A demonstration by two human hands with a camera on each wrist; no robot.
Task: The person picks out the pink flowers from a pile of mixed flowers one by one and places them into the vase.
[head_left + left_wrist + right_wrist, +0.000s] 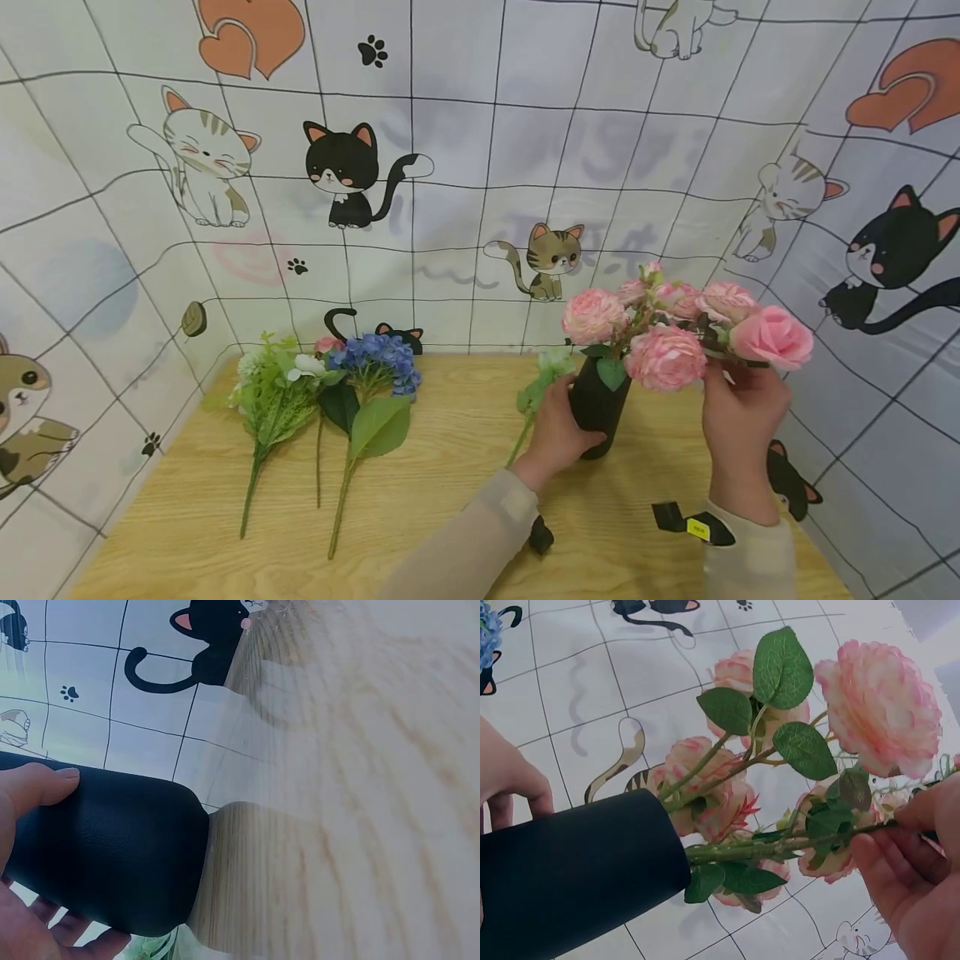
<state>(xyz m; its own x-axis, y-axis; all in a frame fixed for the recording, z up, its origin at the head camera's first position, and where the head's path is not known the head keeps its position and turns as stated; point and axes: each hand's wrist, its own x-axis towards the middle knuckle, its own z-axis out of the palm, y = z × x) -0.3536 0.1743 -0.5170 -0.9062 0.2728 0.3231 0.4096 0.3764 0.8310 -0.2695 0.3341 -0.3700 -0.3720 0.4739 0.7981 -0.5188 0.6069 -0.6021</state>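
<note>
A black vase (597, 408) stands slightly tilted on the right half of the table, full of pink flowers (666, 358). My left hand (557, 435) grips its side, thumb in front; in the left wrist view the thumb and fingers lie round the dark vase body (120, 847). Beyond the vase mouth, my right hand (919, 859) pinches a green stem (795, 844) between thumb and fingers. That stem runs into the vase. In the head view the right hand (746, 429) is just under a pink rose (780, 337), whose petals partly cover the fingertips.
Loose on the wooden table (450, 467) lie a green-and-white bunch (281, 400), a white flower (305, 367) and a blue hydrangea (378, 362) at left. A pale green flower (553, 362) lies behind my left hand. Cat-printed cloth walls (465, 167) enclose the table.
</note>
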